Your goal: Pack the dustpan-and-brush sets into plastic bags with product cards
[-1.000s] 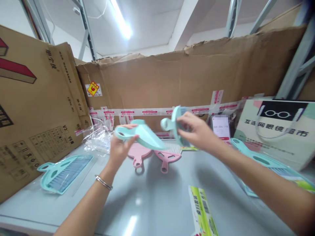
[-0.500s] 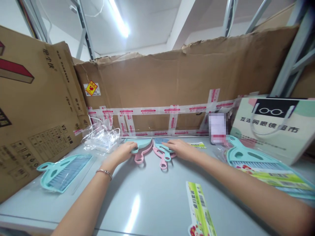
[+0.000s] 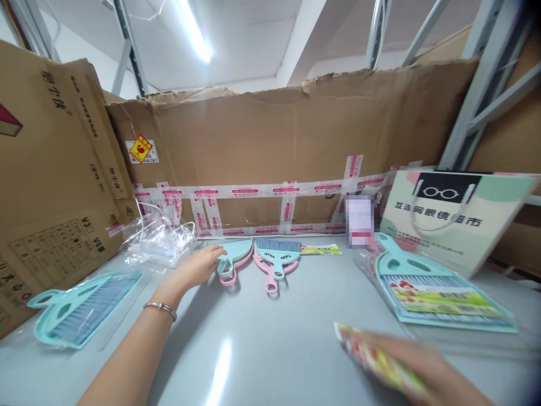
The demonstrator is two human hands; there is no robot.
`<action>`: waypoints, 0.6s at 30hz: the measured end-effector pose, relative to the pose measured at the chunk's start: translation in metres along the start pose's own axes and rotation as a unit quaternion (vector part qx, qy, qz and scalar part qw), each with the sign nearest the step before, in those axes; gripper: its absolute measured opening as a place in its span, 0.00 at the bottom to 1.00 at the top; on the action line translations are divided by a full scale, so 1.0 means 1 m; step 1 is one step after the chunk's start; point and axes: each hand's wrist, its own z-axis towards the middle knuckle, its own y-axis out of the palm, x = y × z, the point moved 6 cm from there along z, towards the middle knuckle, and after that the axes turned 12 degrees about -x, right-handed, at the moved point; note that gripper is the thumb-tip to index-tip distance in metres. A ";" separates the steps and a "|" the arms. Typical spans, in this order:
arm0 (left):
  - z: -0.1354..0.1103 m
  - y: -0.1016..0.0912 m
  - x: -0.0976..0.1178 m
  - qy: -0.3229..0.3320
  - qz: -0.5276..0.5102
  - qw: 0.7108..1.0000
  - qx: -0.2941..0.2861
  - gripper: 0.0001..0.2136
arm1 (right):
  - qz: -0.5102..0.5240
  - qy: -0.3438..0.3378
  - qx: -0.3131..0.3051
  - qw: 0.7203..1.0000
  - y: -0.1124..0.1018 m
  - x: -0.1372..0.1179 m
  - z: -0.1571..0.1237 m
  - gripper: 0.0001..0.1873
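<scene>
My left hand [image 3: 202,267] grips the near left side of a teal dustpan [image 3: 237,249], which lies over a pink dustpan [image 3: 229,279]. To their right, a teal brush [image 3: 279,256] with blue-grey bristles rests on top of a pink brush [image 3: 271,285]. At the lower right, my right hand [image 3: 408,356], smeared by motion, is closed on a printed label card [image 3: 382,363] lifted off the table. Some of that card is hidden by the fingers. Another label card [image 3: 323,249] lies beside the brushes.
On the left lies a bagged teal dustpan-and-brush set [image 3: 87,307]; a similar set [image 3: 443,293] lies on the right. Crumpled clear plastic [image 3: 158,242] sits at the back left. A paper bag [image 3: 448,220] leans at right. Cardboard [image 3: 253,141] walls the back of the grey table [image 3: 253,349].
My right hand has left the brushes, come nearer to the lower right and picked up the label card. My left hand stays on the teal dustpan. The view has shifted slightly right.
</scene>
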 end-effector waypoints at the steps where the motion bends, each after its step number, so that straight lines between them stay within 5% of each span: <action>1: -0.001 0.000 0.000 -0.001 -0.004 1.000 0.001 0.19 | -0.046 -0.007 0.075 0.996 -0.028 -0.003 0.012 0.19; 4: -0.001 0.001 -0.001 -0.006 -0.005 1.000 -0.017 0.17 | -0.216 -0.103 0.268 0.933 -0.098 -0.023 0.052 0.19; 7: -0.002 0.003 0.001 -0.008 -0.001 0.999 -0.044 0.17 | -0.338 -0.210 0.309 0.864 -0.112 -0.028 0.090 0.20; 10: -0.002 0.003 0.001 -0.008 0.001 0.999 -0.048 0.16 | -0.374 -0.215 0.126 0.893 -0.072 -0.003 0.121 0.23; 12: -0.002 0.003 0.000 -0.003 -0.003 0.999 -0.045 0.16 | -0.340 -0.154 -0.030 0.927 -0.042 0.021 0.126 0.26; 14: -0.001 0.003 -0.002 0.004 -0.010 0.999 -0.042 0.16 | -0.264 -0.071 -0.104 0.956 -0.034 0.041 0.117 0.25; 16: -0.001 0.001 -0.005 0.003 -0.015 0.999 -0.035 0.17 | -0.183 0.014 -0.059 0.981 -0.058 0.058 0.100 0.24; 18: -0.002 -0.003 -0.008 -0.007 -0.019 1.000 -0.020 0.18 | -0.134 0.105 0.077 0.982 -0.105 0.078 0.076 0.20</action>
